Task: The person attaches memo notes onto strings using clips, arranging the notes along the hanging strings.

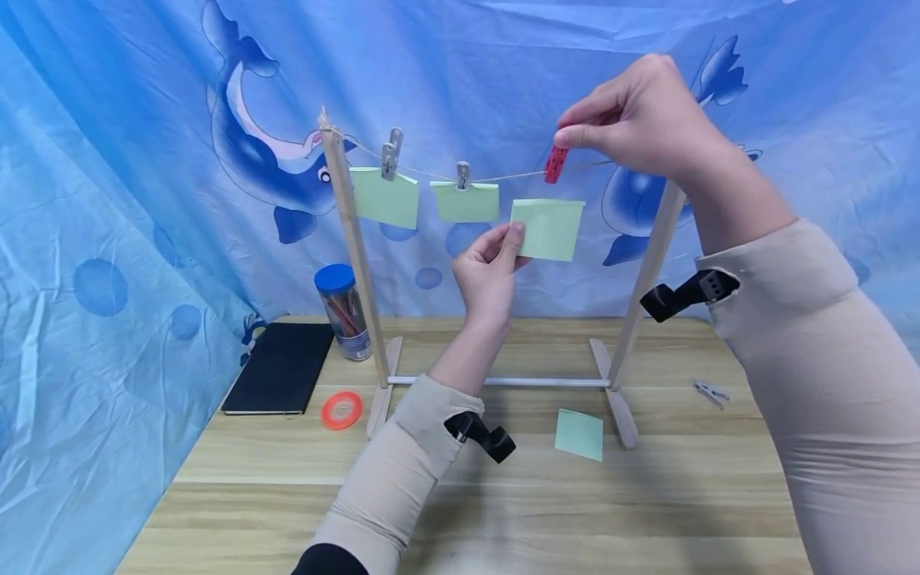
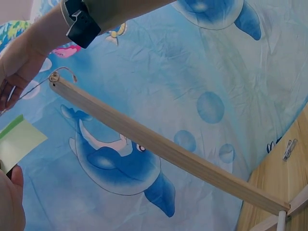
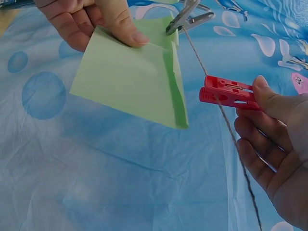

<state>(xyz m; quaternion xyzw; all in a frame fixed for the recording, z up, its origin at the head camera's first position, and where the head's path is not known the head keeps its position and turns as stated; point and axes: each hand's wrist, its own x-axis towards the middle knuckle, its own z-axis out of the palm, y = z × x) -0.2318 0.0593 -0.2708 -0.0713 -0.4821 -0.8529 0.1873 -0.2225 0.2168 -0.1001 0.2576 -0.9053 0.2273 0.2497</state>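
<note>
Between thumb and fingers, my left hand [image 1: 492,267] pinches a green sticky note [image 1: 549,231] by its left side, just below the string [image 1: 513,176]. The note's top edge is folded over, as the right wrist view shows. Above and to the right, my right hand [image 1: 640,120] pinches the upper end of a red clothespin [image 3: 228,91], whose other end sits at the string. Note and clothespin are apart. Further left, two grey clothespins [image 1: 390,154] hold a green note [image 1: 386,197] and a second green note [image 1: 465,203] on the string.
The string spans a wooden frame's left post [image 1: 352,255] and right post [image 1: 650,271]. On the table [image 1: 503,511] lie a green note [image 1: 579,434], a grey clothespin [image 1: 711,393], an orange tape roll [image 1: 341,410] and a black notebook [image 1: 279,367]. A blue-lidded jar [image 1: 343,311] stands behind.
</note>
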